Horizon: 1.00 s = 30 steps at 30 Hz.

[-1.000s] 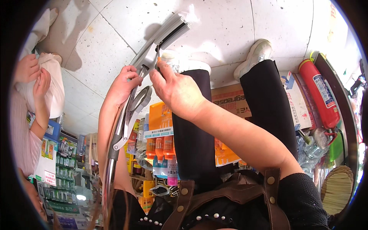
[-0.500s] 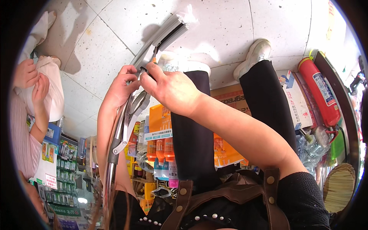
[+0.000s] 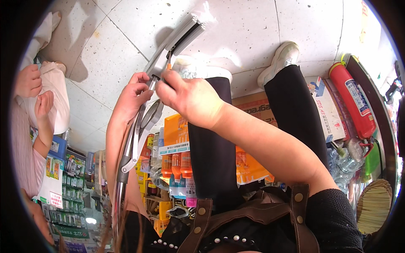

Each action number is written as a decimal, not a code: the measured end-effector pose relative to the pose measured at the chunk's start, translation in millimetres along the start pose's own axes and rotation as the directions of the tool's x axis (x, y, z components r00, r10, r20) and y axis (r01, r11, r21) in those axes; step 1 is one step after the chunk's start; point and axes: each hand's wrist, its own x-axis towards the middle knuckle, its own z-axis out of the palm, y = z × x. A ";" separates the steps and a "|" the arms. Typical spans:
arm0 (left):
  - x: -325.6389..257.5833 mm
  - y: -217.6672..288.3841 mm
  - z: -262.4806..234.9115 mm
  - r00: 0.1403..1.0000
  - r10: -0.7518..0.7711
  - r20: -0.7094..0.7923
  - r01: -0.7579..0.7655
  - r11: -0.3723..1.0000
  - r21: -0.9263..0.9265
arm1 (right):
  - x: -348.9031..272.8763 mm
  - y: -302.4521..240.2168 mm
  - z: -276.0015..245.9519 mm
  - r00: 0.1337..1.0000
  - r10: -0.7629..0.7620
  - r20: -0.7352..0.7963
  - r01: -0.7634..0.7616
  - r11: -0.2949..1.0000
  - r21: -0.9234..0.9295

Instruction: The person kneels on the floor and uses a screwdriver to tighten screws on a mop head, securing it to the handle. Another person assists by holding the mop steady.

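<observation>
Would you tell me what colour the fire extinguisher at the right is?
Red, seen in the head view: the fire extinguisher.

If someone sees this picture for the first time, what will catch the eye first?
Probably the long metal tool at the centre, which runs up over the pale tiled floor. The left hand holds its shaft and the right hand pinches it just below the head. At the right edge lies a red fire extinguisher.
</observation>
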 end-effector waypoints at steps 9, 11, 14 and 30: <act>1.8 1.9 6.8 1.000 -0.013 -0.002 0.013 0.990 -0.143 | -8.4 -5.0 0.6 0.993 -0.052 0.103 0.063 0.992 -0.108; 2.5 0.4 7.4 0.999 -0.037 0.001 0.036 0.983 -0.180 | -9.3 -6.3 0.0 0.992 -0.022 0.124 0.036 0.993 -0.111; -0.1 -0.3 7.5 0.998 -0.060 0.001 0.059 0.973 -0.223 | -7.5 -6.2 -0.8 0.991 -0.004 0.133 0.016 0.996 -0.088; 9.1 -10.1 4.9 0.994 -0.103 0.046 0.113 0.917 -0.383 | -0.4 -1.7 0.8 0.997 -0.034 0.075 0.037 0.998 -0.041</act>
